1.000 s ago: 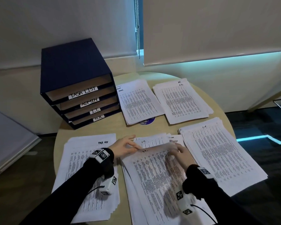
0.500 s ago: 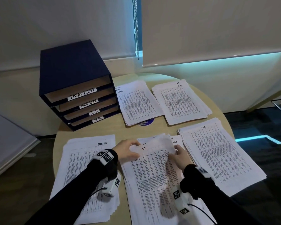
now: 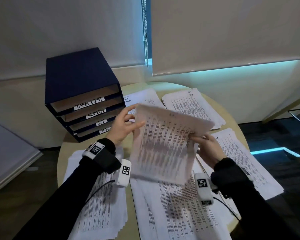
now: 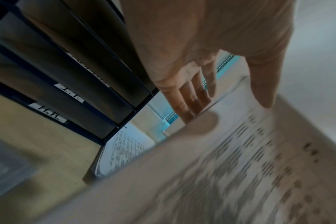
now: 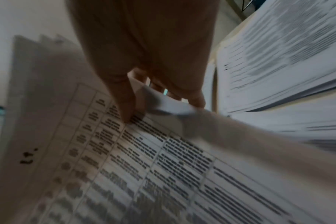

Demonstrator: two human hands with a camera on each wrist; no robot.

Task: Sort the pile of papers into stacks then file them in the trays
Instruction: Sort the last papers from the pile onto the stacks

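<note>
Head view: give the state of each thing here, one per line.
Lifted sheets: held in the air, tilted, blurred.
Left hand: holding the sheets' left edge.
Right hand: pinching the sheets' right edge.
Tray unit: upright; four labelled trays look empty.
Paper stacks: lying flat on the table.

Long black sleeves [image 3: 62,196] reach both wrists, each strapped with white camera units [image 3: 123,172] bearing black-and-white square markers and thin black cables.

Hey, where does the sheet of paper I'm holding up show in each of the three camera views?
Head: lifted sheet, centre, between both hands.
Left wrist: lower right, blurred, beside the trays.
Right wrist: lower half, pinched by the right hand.
Shared landmark: its handwritten corner mark.
</note>
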